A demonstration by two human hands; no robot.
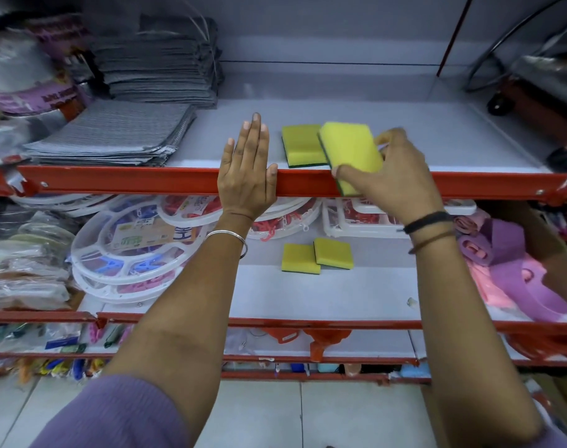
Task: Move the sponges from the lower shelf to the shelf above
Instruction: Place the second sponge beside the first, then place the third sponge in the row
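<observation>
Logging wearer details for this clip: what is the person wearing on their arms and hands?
Both arms are bare from the pushed-up lilac ribbed sleeves to the hands. The left hand is ungloved, with a thin silver bangle on its wrist. The right hand is also ungloved, with a black band and a thinner brown cord around its wrist. No rings are visible.

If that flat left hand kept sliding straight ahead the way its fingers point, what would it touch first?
Probably nothing soon. The open left hand points along bare white upper shelf toward the grey back wall. The yellow-and-green sponge lying there sits right of that line, though depth is hard to judge.
</observation>
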